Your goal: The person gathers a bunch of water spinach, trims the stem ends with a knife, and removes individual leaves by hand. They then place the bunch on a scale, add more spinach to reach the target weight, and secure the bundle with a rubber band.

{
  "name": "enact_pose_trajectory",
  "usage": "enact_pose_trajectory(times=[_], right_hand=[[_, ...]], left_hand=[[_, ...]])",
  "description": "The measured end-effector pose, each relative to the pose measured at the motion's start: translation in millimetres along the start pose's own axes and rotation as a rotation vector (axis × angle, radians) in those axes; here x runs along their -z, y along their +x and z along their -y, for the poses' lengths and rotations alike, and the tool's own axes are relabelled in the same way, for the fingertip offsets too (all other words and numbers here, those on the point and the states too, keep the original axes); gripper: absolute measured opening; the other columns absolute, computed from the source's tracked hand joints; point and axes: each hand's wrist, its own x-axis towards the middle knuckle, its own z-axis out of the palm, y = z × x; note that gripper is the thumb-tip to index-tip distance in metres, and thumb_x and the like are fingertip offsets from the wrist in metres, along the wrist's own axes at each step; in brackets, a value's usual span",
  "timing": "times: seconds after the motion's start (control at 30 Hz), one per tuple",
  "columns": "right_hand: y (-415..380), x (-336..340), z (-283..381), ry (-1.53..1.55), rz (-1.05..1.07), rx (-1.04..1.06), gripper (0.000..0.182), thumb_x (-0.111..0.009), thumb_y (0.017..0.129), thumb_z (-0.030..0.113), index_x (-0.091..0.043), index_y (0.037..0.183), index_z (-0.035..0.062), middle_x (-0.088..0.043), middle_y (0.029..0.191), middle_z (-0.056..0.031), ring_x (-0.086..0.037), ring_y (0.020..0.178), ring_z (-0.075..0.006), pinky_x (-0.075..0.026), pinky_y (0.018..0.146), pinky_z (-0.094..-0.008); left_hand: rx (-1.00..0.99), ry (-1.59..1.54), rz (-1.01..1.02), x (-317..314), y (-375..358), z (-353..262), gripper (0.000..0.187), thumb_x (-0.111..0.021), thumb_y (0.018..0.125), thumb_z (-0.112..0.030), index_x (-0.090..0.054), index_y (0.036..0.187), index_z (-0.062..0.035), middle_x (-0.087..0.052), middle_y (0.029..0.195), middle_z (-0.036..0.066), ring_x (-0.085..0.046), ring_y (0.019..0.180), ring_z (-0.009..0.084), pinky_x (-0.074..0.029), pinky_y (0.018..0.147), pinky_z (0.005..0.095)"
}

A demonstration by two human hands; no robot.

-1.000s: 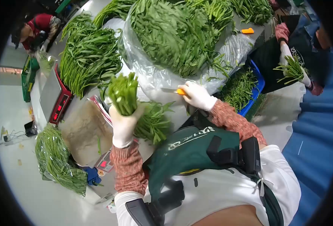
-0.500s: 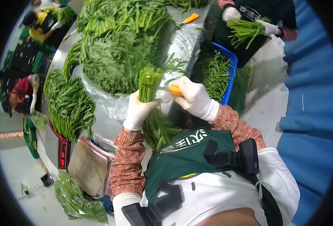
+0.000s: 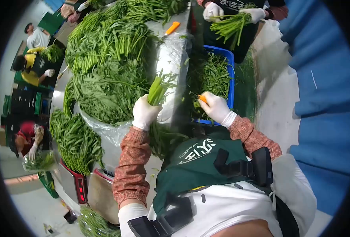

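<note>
Two gloved hands are at work over a long metal worktop (image 3: 171,59) heaped with leafy greens. The left hand (image 3: 144,113) has its grip wrapped tight round a bundle of green stalks (image 3: 158,90), cut ends standing up above the fist and the leafy tails hanging below it toward the green apron (image 3: 194,166). The right hand (image 3: 215,108) is well apart from that bundle, off to its right, with its grip clenched on a knife with an orange handle (image 3: 202,98); only the handle end shows beyond the fingers, so the blade cannot be made out. Just beyond the right grip sits a blue crate (image 3: 231,75) full of green trimmings. To the left of the left grip a great pile of greens (image 3: 107,79) lies on clear plastic sheeting. Farther up the worktop from both grips a second orange-handled knife (image 3: 171,28) lies by itself. Beyond the crate, another person's gloved hands (image 3: 234,14) hold their own bunch of stalks. Below the left forearm a red-edged scale (image 3: 80,185) stands at the worktop's end.
</note>
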Motion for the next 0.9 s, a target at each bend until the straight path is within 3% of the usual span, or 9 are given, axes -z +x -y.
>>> enact_pose_trajectory(times=[0.07, 0.13, 0.33, 0.47, 0.5, 0.57, 0.67, 0.8, 0.9], right_hand=[[20, 9, 34, 0.047, -0.082, 0.115, 0.014, -0.062, 0.088, 0.017, -0.057, 0.095, 0.0052, -0.062, 0.084, -0.0152, -0.063, 0.069, -0.0356, -0.05, 0.06, -0.0415], [35, 8, 53, -0.001, -0.088, 0.171, 0.016, -0.059, 0.089, 0.019, -0.056, 0.097, 0.005, -0.061, 0.083, -0.0158, -0.063, 0.071, -0.037, -0.051, 0.06, -0.0433], [-17, -31, -49, -0.223, 0.369, -0.275, 0.03, -0.051, 0.092, 0.032, -0.058, 0.092, 0.003, -0.066, 0.081, -0.0231, -0.065, 0.075, -0.041, -0.051, 0.069, -0.0511], [-25, -33, -45, -0.201, 0.373, -0.288, 0.028, -0.054, 0.091, 0.033, -0.055, 0.091, 0.0044, -0.065, 0.079, -0.0205, -0.064, 0.076, -0.0409, -0.05, 0.069, -0.0515], [-18, -35, -41, -0.229, 0.379, -0.239, 0.028, -0.055, 0.09, 0.033, -0.054, 0.091, 0.0056, -0.064, 0.08, -0.0183, -0.064, 0.077, -0.0395, -0.05, 0.069, -0.05], [-9, -43, -32, -0.247, 0.38, -0.125, 0.022, -0.058, 0.087, 0.03, -0.055, 0.092, 0.0081, -0.063, 0.089, -0.0159, -0.063, 0.08, -0.0367, -0.051, 0.069, -0.0488], [1, -76, -8, -0.223, 0.519, 0.11, 0.021, -0.058, 0.082, 0.019, -0.06, 0.101, 0.0098, -0.063, 0.1, -0.0155, -0.064, 0.089, -0.0343, -0.052, 0.075, -0.0466], [12, -83, 82, 0.165, 0.941, 0.307, 0.045, -0.06, 0.076, 0.01, -0.06, 0.121, 0.0103, -0.06, 0.113, -0.0174, -0.06, 0.103, -0.0349, -0.049, 0.087, -0.0422], [7, -169, 79, -0.087, 1.163, 0.521, 0.051, -0.063, 0.074, 0.009, -0.057, 0.125, 0.0096, -0.057, 0.12, -0.0171, -0.058, 0.107, -0.0346, -0.048, 0.087, -0.0417]], left_hand=[[-0.088, 0.262, -0.112, -15, -1, -14, 0.027, -0.071, 0.069, -0.024, -0.064, 0.087, -0.0043, -0.066, 0.075, 0.02, -0.065, 0.075, 0.0379, -0.052, 0.067, 0.0414], [-0.106, 0.353, -0.149, -25, -4, -28, 0.028, -0.071, 0.071, -0.026, -0.063, 0.089, -0.0062, -0.066, 0.074, 0.019, -0.066, 0.073, 0.0377, -0.052, 0.065, 0.0432], [-0.316, 0.153, -0.493, 17, -23, -35, 0.03, -0.078, 0.074, -0.031, -0.061, 0.083, -0.0084, -0.064, 0.067, 0.014, -0.064, 0.061, 0.0337, -0.05, 0.058, 0.0404], [-0.318, -0.123, -0.451, 71, -36, -19, 0.02, -0.071, 0.076, -0.006, -0.064, 0.094, -0.0061, -0.065, 0.084, 0.008, -0.062, 0.07, 0.0174, -0.049, 0.066, 0.0289], [-0.121, -0.527, -0.403, 92, -48, -21, 0.021, -0.071, 0.077, -0.004, -0.063, 0.096, -0.004, -0.063, 0.088, 0.004, -0.058, 0.072, 0.0144, -0.049, 0.068, 0.0284], [-0.188, -0.787, -0.698, 131, -73, -25, 0.027, -0.069, 0.077, 0.0, -0.06, 0.102, -0.0019, -0.059, 0.092, 0.005, -0.057, 0.08, 0.0144, -0.049, 0.076, 0.0305], [-0.664, -1.342, -0.811, 196, -115, 18, 0.031, -0.055, 0.087, -0.016, -0.051, 0.116, -0.0033, -0.055, 0.103, 0.008, -0.053, 0.1, 0.0208, -0.042, 0.098, 0.0426], [-0.705, -1.373, -1.027, 200, -151, 43, 0.038, -0.054, 0.085, -0.023, -0.05, 0.117, -0.0023, -0.055, 0.1, 0.009, -0.051, 0.103, 0.0246, -0.037, 0.103, 0.0465], [-0.753, -1.407, -1.013, 195, -160, 49, 0.038, -0.053, 0.082, -0.021, -0.05, 0.116, -0.0025, -0.055, 0.101, 0.008, -0.051, 0.104, 0.0247, -0.036, 0.104, 0.0461]])
